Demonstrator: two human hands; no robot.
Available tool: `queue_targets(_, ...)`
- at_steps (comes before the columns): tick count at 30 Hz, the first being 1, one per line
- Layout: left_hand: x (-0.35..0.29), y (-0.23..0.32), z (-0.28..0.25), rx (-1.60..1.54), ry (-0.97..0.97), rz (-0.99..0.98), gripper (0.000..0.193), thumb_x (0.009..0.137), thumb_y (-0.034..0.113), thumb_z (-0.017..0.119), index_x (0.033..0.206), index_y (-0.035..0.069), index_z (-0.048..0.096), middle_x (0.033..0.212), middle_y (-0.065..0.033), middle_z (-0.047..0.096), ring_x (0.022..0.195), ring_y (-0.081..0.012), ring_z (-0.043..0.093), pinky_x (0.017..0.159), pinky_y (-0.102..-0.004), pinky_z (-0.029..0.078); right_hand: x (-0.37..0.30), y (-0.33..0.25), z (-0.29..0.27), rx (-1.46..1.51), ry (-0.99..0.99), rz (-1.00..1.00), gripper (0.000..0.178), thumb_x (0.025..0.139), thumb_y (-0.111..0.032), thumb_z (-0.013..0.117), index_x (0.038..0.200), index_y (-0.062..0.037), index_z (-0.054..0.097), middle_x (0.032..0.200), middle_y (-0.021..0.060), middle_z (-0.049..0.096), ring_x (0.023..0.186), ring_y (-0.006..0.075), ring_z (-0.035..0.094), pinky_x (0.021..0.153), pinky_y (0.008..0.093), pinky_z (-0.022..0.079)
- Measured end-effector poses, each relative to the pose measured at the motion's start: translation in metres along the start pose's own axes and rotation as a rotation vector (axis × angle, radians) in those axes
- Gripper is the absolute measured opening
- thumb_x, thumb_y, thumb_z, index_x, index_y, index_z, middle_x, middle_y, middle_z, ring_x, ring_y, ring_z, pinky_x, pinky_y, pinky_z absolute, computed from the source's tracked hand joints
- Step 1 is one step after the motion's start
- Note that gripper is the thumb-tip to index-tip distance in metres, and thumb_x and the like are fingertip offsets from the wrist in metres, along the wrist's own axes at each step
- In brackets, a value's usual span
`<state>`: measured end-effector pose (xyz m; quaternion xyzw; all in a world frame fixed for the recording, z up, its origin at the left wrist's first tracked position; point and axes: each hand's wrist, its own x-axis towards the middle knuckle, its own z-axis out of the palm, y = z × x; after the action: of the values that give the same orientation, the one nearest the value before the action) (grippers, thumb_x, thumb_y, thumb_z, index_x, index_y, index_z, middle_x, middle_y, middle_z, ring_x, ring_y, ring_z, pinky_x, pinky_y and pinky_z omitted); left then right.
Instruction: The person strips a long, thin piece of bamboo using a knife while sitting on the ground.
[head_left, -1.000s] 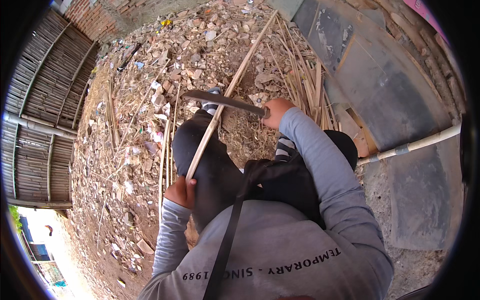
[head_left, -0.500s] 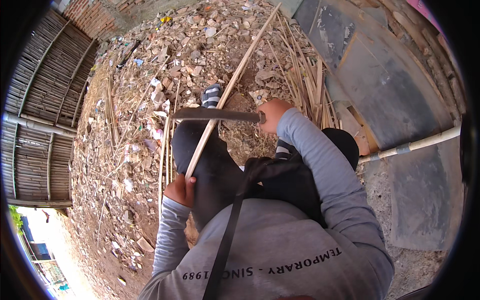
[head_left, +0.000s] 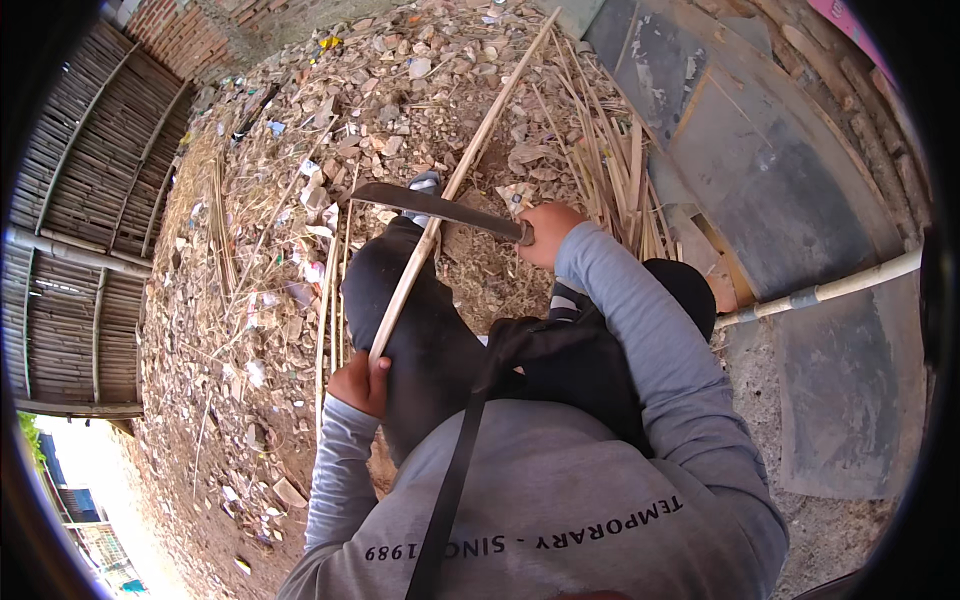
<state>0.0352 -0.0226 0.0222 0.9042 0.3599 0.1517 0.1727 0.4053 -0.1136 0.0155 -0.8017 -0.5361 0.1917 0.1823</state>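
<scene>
A long pale bamboo strip (head_left: 470,150) runs from beside my left thigh up and away to the far right. My left hand (head_left: 359,383) is closed around its near end, thumb on top. In my right hand (head_left: 549,234) is the handle of a machete (head_left: 445,209), mostly hidden by my fingers. Its dark, wide blade points left, tilted with the tip farther away, and crosses the strip beyond my left knee. Whether the blade touches the strip or hangs just over it, I cannot tell.
Thin bamboo strips (head_left: 327,330) lie left of my leg, and a pile of split strips (head_left: 622,190) lies at the right. Rubble covers the ground (head_left: 270,350). Large grey sheets (head_left: 785,190) and a bamboo pole (head_left: 830,291) are on the right; a bamboo fence (head_left: 80,200) stands left.
The machete's tip has swung away from me, so the blade now slants and crosses the strip slightly farther along. My left hand and the strip have hardly moved.
</scene>
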Motion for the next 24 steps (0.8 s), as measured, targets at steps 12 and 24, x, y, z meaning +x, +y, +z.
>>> queue_targets(12, 0.000, -0.003, 0.000, -0.008, -0.014, -0.019, 0.047, 0.093, 0.044, 0.054, 0.068, 0.005, 0.044, 0.052, -0.0204, 0.049, 0.051, -0.0431, 0.053, 0.046, -0.0488, 0.038, -0.001, -0.009, -0.014, -0.059, -0.113, 0.085, 0.034, 0.076, -0.030, 0.066, 0.104, -0.0107, 0.067, 0.093, 0.0148, 0.068, 0.092, 0.0326, 0.065, 0.084, 0.0418, 0.052)
queue_targets(24, 0.002, -0.005, 0.000, -0.056, -0.008, -0.011, 0.049, 0.093, 0.044, 0.054, 0.065, 0.005, 0.044, 0.050, -0.0193, 0.048, 0.049, -0.0417, 0.052, 0.046, -0.0480, 0.037, 0.000, 0.001, 0.000, -0.015, -0.018, 0.032, 0.027, 0.075, -0.033, 0.070, 0.088, -0.0085, 0.067, 0.082, 0.0165, 0.067, 0.082, 0.0355, 0.065, 0.076, 0.0435, 0.052)
